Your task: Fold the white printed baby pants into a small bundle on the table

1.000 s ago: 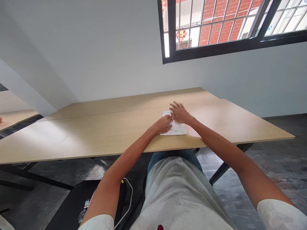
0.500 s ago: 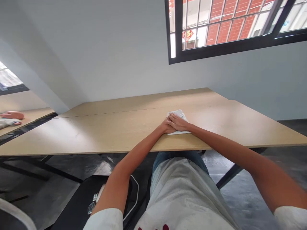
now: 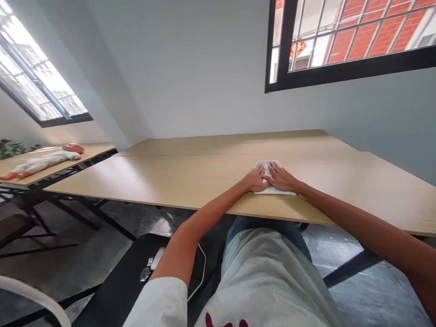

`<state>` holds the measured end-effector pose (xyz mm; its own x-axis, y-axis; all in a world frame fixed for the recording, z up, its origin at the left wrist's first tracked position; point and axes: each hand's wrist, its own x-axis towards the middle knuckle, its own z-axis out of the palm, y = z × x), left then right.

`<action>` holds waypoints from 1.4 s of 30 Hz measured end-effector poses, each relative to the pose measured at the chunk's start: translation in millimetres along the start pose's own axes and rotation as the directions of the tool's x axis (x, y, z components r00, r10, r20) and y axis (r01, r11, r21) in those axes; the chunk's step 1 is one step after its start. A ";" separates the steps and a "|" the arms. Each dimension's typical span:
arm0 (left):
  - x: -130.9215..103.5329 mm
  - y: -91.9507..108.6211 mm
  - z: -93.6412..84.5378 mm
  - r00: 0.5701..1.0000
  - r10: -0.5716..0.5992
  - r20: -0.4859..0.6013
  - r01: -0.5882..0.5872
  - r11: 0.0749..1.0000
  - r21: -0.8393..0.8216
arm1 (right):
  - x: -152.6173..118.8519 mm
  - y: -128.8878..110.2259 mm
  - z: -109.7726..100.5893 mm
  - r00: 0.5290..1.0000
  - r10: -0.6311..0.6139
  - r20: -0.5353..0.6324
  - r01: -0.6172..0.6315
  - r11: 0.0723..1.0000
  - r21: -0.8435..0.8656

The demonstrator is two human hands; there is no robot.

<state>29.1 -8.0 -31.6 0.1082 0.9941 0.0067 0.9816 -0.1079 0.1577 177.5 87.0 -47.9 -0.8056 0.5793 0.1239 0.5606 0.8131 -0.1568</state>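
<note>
A white cloth [image 3: 275, 191] lies flat on the light wooden table [image 3: 184, 181], close to its front edge. My left hand [image 3: 255, 179] rests palm down on the cloth's left part, fingers stretched out. On the right part lies my right hand [image 3: 280, 177], also flat with its fingers spread. The two hands touch or nearly touch at the thumbs. Both palms hide much of the cloth.
A doll [image 3: 47, 161] lies on another table [image 3: 98, 147] at the left. Below my left arm, a black chair [image 3: 112, 281] holds a wristwatch [image 3: 146, 271] and a white object. Behind the table stands a wall with a barred window [image 3: 354, 77].
My hands, overlapped before, now lie side by side on the cloth. The camera view has turned left, bringing more of the doll and left window into sight.
</note>
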 end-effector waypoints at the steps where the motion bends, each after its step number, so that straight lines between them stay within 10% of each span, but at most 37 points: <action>1: -0.7 -1.0 -0.2 1.000 -0.014 -0.006 0.014 1.000 0.001 | 0.2 -1.9 -0.7 1.000 0.014 -0.007 -0.014 1.000 0.001; 22: -15.2 -18.6 -18.7 1.000 -0.016 -0.003 0.016 0.999 0.039 | -12.7 1.2 -15.5 0.986 0.144 0.085 -0.145 0.989 0.009; 30: -21.2 -22.0 -32.2 0.929 -0.043 -0.368 0.062 0.997 0.039 | -11.7 8.3 -25.1 0.956 -0.088 -0.279 0.115 0.990 0.083; 34: -7.9 -8.6 -13.8 0.977 0.101 -0.189 -0.092 0.994 0.053 | -8.4 7.2 -13.5 0.963 -0.248 -0.106 0.259 0.961 0.101; 42: -5.9 -7.2 -5.5 1.000 -0.004 0.028 0.003 0.999 0.041 | -10.0 9.2 -19.7 0.977 -0.123 0.172 0.114 0.992 0.060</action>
<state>20.5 -13.0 -27.3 0.1088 0.9938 -0.0217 0.9875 -0.1055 0.1172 194.5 89.9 -31.2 -0.8891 0.4568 -0.0282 0.4527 0.8689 -0.1999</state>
